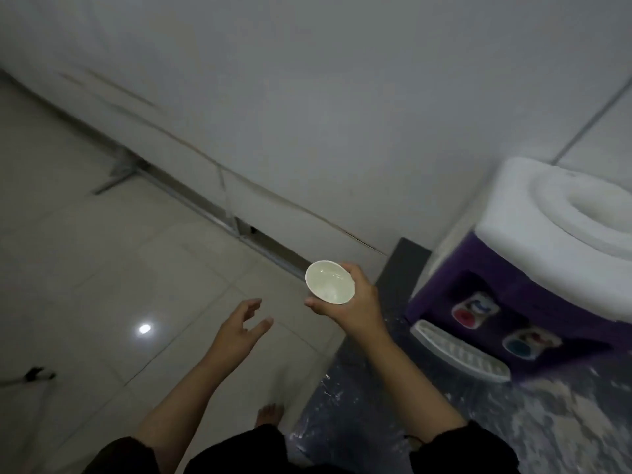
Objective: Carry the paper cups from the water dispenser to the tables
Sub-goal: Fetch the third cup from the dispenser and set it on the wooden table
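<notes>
A white paper cup (329,281) is upright in my right hand (355,302), held from the side at about the middle of the view; I see into its pale inside. My left hand (241,325) hovers lower left of the cup, fingers spread and holding nothing. The water dispenser (533,278), purple with a white top, a red tap, a blue tap and a white drip tray, stands at the right on a dark speckled counter (444,422). No table is in view.
A white wall (307,114) runs diagonally behind the hands, with a metal rail along its foot. Pale floor tiles (102,285) fill the left. My bare foot (270,413) shows near the counter's edge. A small dark object (34,374) lies at the far left.
</notes>
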